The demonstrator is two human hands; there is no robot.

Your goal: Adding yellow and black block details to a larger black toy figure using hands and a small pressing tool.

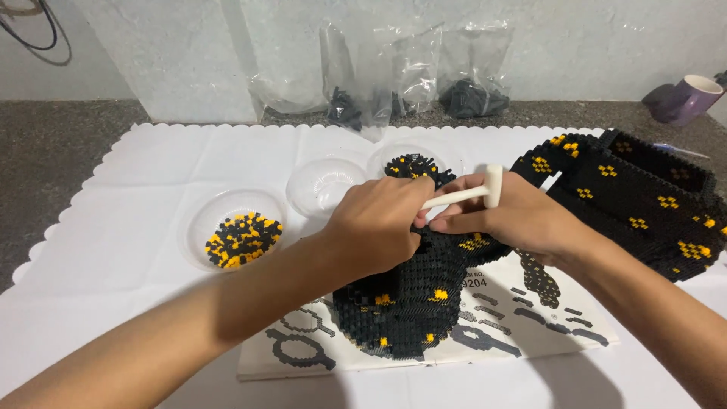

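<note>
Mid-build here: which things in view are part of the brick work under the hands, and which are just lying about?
In use:
- left hand on the black brick model
- right hand gripping the white hammer
- instruction sheet under the model
- bowl of black and yellow bricks

Lying about:
- empty clear bowl
- plastic bags by the wall
- purple mug

Counted on the white scalloped mat

Three clear plastic bowls, three clear plastic bags, two black-and-yellow brick models, one small white hammer, one purple mug.
</note>
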